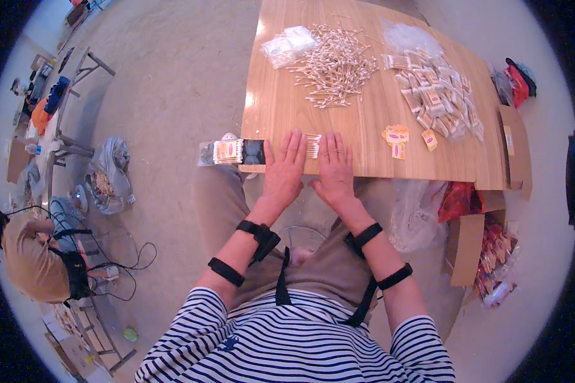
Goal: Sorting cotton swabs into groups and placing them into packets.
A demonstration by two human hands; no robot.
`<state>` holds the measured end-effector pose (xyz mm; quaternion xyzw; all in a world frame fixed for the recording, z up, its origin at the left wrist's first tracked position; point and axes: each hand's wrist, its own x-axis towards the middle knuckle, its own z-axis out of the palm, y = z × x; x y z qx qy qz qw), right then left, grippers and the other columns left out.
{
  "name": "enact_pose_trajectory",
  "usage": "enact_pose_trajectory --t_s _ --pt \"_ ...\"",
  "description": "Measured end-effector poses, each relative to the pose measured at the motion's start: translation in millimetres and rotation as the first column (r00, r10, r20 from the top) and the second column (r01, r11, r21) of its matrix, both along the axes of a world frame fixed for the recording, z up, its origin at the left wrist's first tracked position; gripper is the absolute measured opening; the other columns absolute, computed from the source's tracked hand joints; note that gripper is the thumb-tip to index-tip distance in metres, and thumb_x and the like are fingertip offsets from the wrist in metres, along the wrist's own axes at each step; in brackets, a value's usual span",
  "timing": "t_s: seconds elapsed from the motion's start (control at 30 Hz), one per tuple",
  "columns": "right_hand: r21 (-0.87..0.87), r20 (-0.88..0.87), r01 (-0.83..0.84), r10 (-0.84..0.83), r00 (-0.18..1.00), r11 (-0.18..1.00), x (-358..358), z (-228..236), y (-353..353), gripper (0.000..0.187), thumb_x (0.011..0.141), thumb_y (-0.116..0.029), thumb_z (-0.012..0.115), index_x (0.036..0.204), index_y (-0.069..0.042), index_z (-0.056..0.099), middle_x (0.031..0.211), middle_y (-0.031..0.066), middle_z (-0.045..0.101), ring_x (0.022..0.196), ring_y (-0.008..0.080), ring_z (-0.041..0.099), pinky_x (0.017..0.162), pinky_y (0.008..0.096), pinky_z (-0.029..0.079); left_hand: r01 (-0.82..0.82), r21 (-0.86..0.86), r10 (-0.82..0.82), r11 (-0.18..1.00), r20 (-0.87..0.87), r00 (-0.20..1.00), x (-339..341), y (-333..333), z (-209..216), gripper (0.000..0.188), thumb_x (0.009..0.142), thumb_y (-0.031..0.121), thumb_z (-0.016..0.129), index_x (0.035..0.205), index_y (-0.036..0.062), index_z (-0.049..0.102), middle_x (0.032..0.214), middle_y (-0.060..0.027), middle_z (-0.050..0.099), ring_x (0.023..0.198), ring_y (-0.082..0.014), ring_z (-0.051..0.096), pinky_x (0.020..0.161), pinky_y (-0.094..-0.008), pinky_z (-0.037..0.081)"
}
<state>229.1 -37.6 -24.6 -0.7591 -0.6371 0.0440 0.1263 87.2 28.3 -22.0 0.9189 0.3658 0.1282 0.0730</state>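
My left hand (283, 171) and my right hand (336, 167) lie side by side on the near edge of the wooden table (370, 143), fingers stretched forward. A small row of cotton swabs (312, 146) shows between them, with its ends partly hidden by my fingers. Neither hand is closed around anything. Left of my left hand, a clear bag of cotton swabs with an orange label card (227, 152) sticks out past the table's left edge. It adjoins a black piece (253, 152) beside my left fingers. Several orange label cards (397, 135) lie to the right of my right hand.
Farther back are a heap of loose cotton swabs (338, 64), clear plastic bags (289, 46) and a pile of filled swab packets (437, 96). Cardboard boxes (467, 249) stand at the right. Another person (38, 258) sits at the left near cables.
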Motion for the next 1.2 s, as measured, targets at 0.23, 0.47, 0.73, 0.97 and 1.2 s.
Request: enact_pose_trajectory --t_s 0.23,0.47,0.73,0.97,1.2 --pt "0.007 -0.001 -0.013 0.013 1.000 1.000 -0.5 -0.9 -5.6 0.102 0.070 -0.020 0.081 0.156 0.000 0.031 0.165 0.0175 0.026 0.156 0.0348 0.017 0.125 0.0572 0.016 -0.017 0.032 0.018 0.999 -0.042 0.999 -0.2 0.3 -4.0 0.116 0.062 0.020 0.089 0.158 0.0056 0.027 0.167 -0.0108 0.026 0.156 -0.0271 0.023 0.120 -0.0683 0.017" --pt "-0.032 -0.020 -0.015 0.014 1.000 0.999 -1.2 7.9 -0.8 0.097 0.073 -0.021 0.081 0.156 -0.005 0.033 0.165 0.0156 0.029 0.155 0.0360 0.021 0.123 0.0586 0.020 -0.022 0.085 0.024 0.996 -0.022 0.999 -0.2 1.6 -14.5 0.117 0.060 0.023 0.090 0.158 0.0061 0.028 0.167 -0.0108 0.026 0.155 -0.0271 0.023 0.119 -0.0688 0.019" --pt "-0.008 0.103 0.017 -0.017 0.995 1.000 -7.8 0.9 9.6 0.095 0.073 -0.023 0.082 0.154 -0.005 0.036 0.162 0.0164 0.032 0.153 0.0372 0.026 0.121 0.0629 0.022 -0.023 0.066 0.027 0.998 -0.057 0.998 -0.3 0.6 -5.8 0.115 0.063 0.023 0.090 0.158 0.0063 0.029 0.167 -0.0106 0.026 0.156 -0.0273 0.023 0.120 -0.0686 0.015" --pt "0.025 0.126 0.008 -0.011 0.992 1.000 -7.4 -3.5 8.0 0.093 0.074 -0.022 0.081 0.153 -0.002 0.037 0.162 0.0180 0.033 0.153 0.0381 0.025 0.121 0.0638 0.020 -0.031 0.101 0.036 0.994 -0.049 0.998 2.0 1.7 -11.8 0.114 0.064 0.023 0.089 0.158 0.0059 0.029 0.168 -0.0105 0.024 0.156 -0.0274 0.021 0.120 -0.0681 0.014" --pt "-0.003 0.037 0.025 -0.025 0.999 1.000 -10.5 10.7 9.7 0.089 0.075 -0.022 0.080 0.151 -0.001 0.039 0.162 0.0188 0.033 0.153 0.0379 0.024 0.122 0.0611 0.019 -0.046 0.116 0.053 0.992 -0.061 0.997 1.1 3.4 -18.7 0.106 0.069 0.024 0.085 0.158 0.0070 0.030 0.168 -0.0094 0.024 0.156 -0.0265 0.021 0.120 -0.0682 0.014"
